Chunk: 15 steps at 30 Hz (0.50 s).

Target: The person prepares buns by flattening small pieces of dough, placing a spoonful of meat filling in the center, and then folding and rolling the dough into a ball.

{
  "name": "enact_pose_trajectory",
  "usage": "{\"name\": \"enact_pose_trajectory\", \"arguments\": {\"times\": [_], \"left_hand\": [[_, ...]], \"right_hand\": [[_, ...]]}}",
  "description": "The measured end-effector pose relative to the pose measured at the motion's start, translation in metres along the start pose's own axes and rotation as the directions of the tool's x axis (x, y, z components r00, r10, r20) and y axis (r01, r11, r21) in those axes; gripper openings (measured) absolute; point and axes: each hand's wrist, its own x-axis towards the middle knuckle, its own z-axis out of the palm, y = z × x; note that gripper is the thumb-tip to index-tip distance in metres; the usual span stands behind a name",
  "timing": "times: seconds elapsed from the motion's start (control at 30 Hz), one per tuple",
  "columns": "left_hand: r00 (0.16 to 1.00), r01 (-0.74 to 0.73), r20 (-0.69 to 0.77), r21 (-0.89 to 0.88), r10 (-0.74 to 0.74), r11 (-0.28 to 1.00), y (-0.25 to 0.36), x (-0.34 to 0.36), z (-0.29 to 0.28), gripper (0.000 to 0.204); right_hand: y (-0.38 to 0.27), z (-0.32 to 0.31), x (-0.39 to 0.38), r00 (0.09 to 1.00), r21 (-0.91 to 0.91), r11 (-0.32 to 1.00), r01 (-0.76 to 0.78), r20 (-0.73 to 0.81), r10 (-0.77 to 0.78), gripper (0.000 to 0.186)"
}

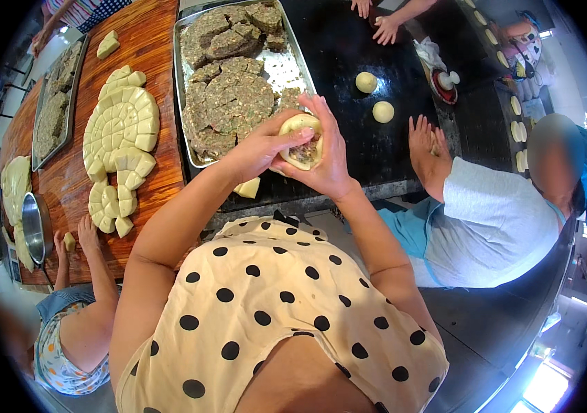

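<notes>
Between both my hands sits a round of pale dough [302, 122] cupped around a lump of brownish, crumbly filling [304, 153]. My left hand [266, 144] holds the dough's left side, with the thumb laid across its opening. Around the right side curve the fingers of my right hand [332, 155], some pointing upward. Just beyond my hands lies a metal tray [281, 69] with large slabs of the same speckled filling [230, 103]. A small cut piece of dough [248, 188] rests under my left wrist, near the table's edge.
Cut dough pieces [121, 120] cover part of the wooden table [162, 41] at left, near another filling tray [56, 113] and a metal bowl [35, 224]. Two dough balls [383, 112] sit on the black worktop [334, 41]. Co-workers stand at left, right and far side.
</notes>
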Motion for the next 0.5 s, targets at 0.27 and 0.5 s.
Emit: {"name": "enact_pose_trajectory", "arguments": {"times": [0.27, 0.5], "left_hand": [[0.987, -0.160, -0.014, -0.023, 0.160, 0.987, 0.000, -0.001, 0.010, 0.053], [0.999, 0.001, -0.047, 0.047, 0.002, 0.999, 0.019, -0.010, 0.018, 0.047]], "right_hand": [[-0.014, 0.000, 0.005, 0.993, -0.100, 0.989, 0.108, -0.027, -0.111, 0.099], [-0.028, -0.016, 0.010, 0.997, -0.226, 0.971, 0.079, 0.008, -0.079, 0.089]]}}
